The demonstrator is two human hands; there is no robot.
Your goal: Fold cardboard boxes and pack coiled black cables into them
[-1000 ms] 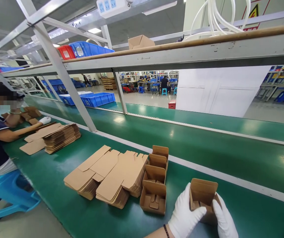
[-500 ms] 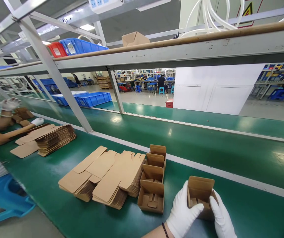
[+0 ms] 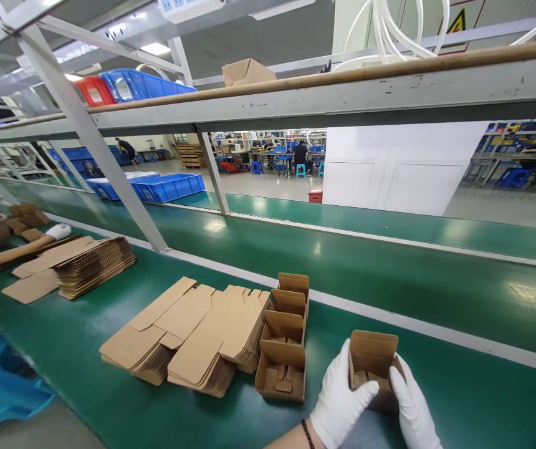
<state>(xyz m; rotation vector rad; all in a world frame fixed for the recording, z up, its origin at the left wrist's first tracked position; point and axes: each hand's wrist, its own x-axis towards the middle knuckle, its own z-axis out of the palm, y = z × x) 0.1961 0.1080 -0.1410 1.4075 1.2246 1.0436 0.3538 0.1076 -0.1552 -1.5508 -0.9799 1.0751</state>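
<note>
Between left hand [image 3: 343, 396] and right hand [image 3: 416, 405], pinched by opposite walls — open box [image 3: 380, 373], far flap [image 3: 373, 342] upright — box row [image 3: 283, 327] leftward, nearer left hand

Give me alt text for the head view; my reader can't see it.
The left hand and right hand, both white-gloved, hold an open cardboard box at a green worktable. To the left stand four open boxes in a row, then stacked flat cardboard blanks; farther left, a co-worker's gloved hand is near another stack.
</note>
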